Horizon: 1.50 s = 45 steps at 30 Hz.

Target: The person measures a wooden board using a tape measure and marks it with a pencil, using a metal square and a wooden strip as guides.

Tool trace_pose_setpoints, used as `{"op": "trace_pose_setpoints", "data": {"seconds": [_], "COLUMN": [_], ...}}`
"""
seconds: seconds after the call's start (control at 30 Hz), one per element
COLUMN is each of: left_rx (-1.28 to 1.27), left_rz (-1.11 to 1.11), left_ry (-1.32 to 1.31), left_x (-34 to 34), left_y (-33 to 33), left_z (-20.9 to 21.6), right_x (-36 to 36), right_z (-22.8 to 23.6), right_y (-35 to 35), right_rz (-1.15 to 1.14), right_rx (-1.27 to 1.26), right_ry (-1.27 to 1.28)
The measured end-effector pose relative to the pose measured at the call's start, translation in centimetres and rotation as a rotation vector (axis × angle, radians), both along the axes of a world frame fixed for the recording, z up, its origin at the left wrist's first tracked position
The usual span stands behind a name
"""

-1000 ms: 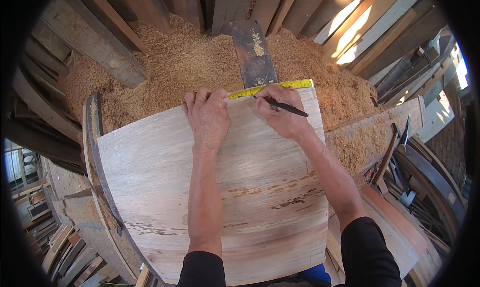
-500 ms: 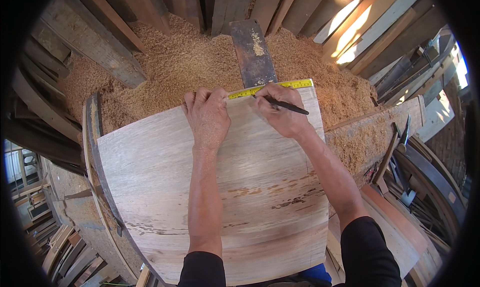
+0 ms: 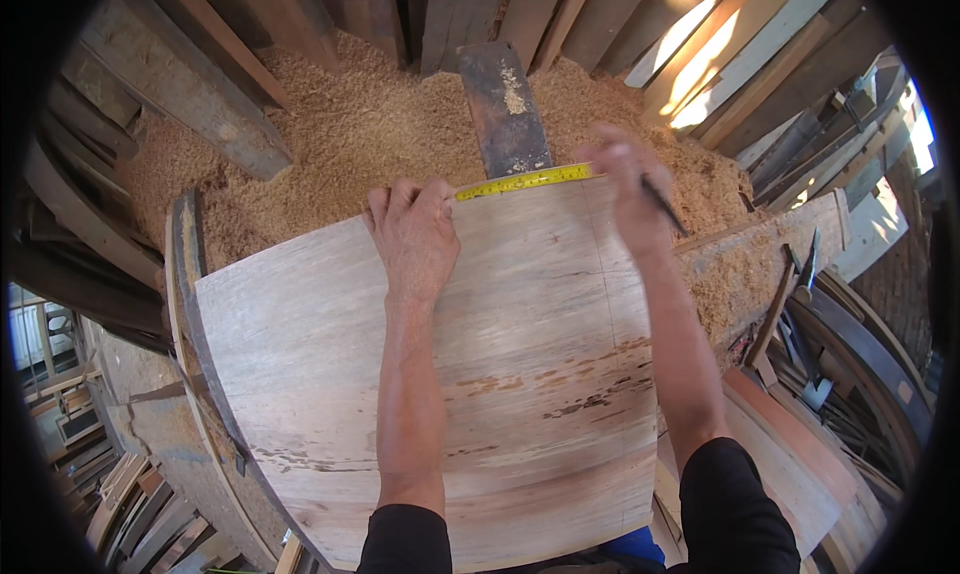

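Pale wood board [image 3: 520, 304]: the left hand [image 3: 415, 239] curls over its far edge, gripping yellow tape [image 3: 520, 182] stretched rightward along that edge toward the blurred right hand [image 3: 635, 189], closed round a black pen [image 3: 663, 209], tape contact unclear.

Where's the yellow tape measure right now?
In the head view, slightly right of upper centre, the yellow tape measure runs along the far edge of the pale wooden panel, between the left hand and right hand.
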<state>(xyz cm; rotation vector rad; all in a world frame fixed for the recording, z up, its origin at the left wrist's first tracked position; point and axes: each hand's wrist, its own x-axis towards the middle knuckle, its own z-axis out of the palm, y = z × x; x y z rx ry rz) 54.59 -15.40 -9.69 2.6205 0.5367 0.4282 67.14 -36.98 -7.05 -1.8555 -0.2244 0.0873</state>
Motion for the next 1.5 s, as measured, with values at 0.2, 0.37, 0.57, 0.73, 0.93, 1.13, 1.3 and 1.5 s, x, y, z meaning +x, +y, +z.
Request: {"op": "trace_pose_setpoints", "data": {"seconds": [0.2, 0.37, 0.57, 0.73, 0.93, 1.13, 1.3, 1.5], "left_rx": [0.010, 0.036, 0.035, 0.047, 0.050, 0.052, 0.000, 0.004], "left_rz": [0.003, -0.012, -0.004, -0.007, -0.005, -0.007, -0.018, -0.011], "left_ry": [0.046, -0.017, 0.006, 0.007, 0.005, 0.014, 0.049, 0.041], "left_x": [0.4, 0.5, 0.4, 0.2, 0.4, 0.4, 0.3, 0.2], "left_y": [-0.5, -0.3, -0.1, 0.1, -0.2, -0.2, 0.0, 0.0], "left_z": [0.1, -0.2, -0.1, -0.2, -0.4, -0.3, -0.2, -0.2], "right_x": [6.5, 7.1, 7.2, 6.5, 7.3, 6.8, 6.1, 6.0], "right_z": [-7.6, -13.9, -15.4, -14.4, -15.8, -16.7, -17.2, -17.3], "right_y": [-12.8, -12.3, -10.6, -9.7, -9.9, -10.1, -10.0, -9.8], "right_rz": [0.157, 0.384, 0.512, 0.589, 0.530, 0.521, 0.516, 0.498], "right_rx": [-0.818, -0.784, -0.243, -0.602, -0.820, -0.841, -0.876, -0.917], "right_ry": [-0.151, 0.037, 0.408, 0.196, 0.081, 0.109, 0.117, 0.125]}}
